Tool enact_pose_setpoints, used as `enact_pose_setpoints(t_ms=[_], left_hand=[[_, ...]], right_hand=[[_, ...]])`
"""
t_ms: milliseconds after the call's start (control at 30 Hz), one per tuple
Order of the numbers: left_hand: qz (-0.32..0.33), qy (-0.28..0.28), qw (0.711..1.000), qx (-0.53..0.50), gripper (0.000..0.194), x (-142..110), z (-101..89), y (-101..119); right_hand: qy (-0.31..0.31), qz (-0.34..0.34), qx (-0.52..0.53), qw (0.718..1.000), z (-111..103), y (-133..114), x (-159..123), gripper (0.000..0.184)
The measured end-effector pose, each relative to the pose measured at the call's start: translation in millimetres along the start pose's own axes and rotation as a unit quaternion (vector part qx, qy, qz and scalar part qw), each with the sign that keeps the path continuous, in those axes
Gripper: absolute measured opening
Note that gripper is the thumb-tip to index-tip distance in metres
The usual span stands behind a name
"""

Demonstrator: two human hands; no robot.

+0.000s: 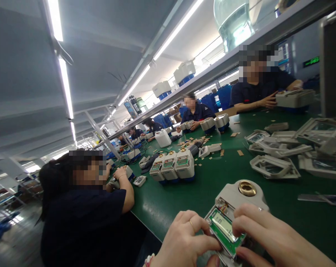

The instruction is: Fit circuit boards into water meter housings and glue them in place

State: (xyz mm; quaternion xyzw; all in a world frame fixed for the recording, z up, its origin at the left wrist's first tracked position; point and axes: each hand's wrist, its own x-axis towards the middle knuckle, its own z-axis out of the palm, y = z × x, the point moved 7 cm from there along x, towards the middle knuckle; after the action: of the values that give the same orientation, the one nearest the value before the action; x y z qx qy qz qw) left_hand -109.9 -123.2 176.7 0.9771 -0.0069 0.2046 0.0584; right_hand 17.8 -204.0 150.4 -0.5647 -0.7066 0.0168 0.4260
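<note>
Right in front of me on the bench lies a light grey meter housing [226, 192], tilted in view, with a brass threaded ring [247, 188] at its far end. In its open recess sits a green circuit board [222, 230] bearing a small LCD display, and thin coloured wires show beside the board's upper end. My left hand [186, 235] has its fingers bent and pressed along the board's left edge. From the other side, my right hand [268, 231] curls over the housing, fingertips on the board's right edge. Both hands are closed about the board; the housing's near end is partly hidden.
Grey plastic frames [273, 167] lie heaped at right, near a flat metal tool [313, 198]. Three similar meters [172, 167] stand ahead on the green bench [151, 204]. A co-worker [87, 215] sits close on my left; others work across the bench, beneath an overhead shelf [256, 40].
</note>
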Motion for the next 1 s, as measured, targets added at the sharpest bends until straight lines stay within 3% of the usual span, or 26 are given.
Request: enact_pose_setpoints(t_ms=[267, 467, 667, 1000], left_hand=[[-0.115, -0.046, 0.992, -0.036, 0.026, -1.4, -7.5, 3.3], [-0.116, -0.028, 0.989, -0.084, 0.026, 1.1, -17.1, 9.0], [-0.105, -0.026, 0.991, -0.080, 0.023, 6.0, -11.3, 19.4], [-0.170, -0.063, 0.983, -0.029, 0.013, 14.3, -3.5, 17.8]], right_hand=[[-0.066, 0.061, 0.020, 0.996, -3.0, -9.4, 0.1, 0.017], [-0.073, 0.058, 0.026, 0.995, -4.3, -11.4, 0.8, 0.015], [-0.072, 0.052, 0.021, 0.996, -4.5, -12.2, 1.9, 0.013], [-0.079, 0.054, 0.032, 0.995, -2.8, -11.9, 2.4, 0.013]])
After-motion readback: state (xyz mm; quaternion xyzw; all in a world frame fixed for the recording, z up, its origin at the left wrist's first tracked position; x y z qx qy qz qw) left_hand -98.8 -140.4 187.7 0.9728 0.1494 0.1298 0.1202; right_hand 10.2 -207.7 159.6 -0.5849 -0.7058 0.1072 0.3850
